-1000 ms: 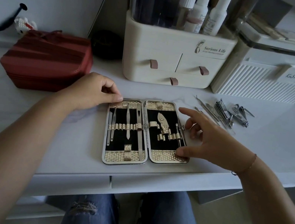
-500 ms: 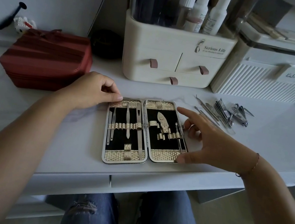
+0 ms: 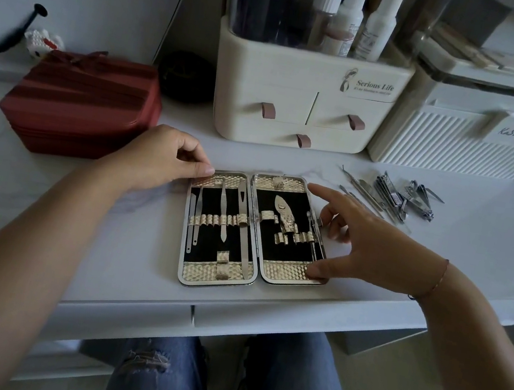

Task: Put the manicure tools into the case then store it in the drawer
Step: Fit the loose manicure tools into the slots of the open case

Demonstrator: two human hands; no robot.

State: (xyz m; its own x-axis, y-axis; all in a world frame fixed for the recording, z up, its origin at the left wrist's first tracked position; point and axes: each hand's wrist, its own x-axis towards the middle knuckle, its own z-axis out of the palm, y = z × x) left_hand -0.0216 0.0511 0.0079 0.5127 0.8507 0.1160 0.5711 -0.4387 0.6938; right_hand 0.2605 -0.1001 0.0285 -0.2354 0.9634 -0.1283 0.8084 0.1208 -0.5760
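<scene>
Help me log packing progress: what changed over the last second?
Hardly anything. The right hand shifted only a touch, its thumb staying at the lower right corner of the open manicure case; nothing was taken hold of or let go. The left hand stayed at the case's upper left corner, the case stayed open and flat, and the loose tools remained piled to its right.

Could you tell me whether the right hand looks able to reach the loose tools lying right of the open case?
Probably yes: the right hand sits at the right edge of the case holding nothing, and the loose tools lie beyond its fingers on bare desk with nothing between.
</scene>
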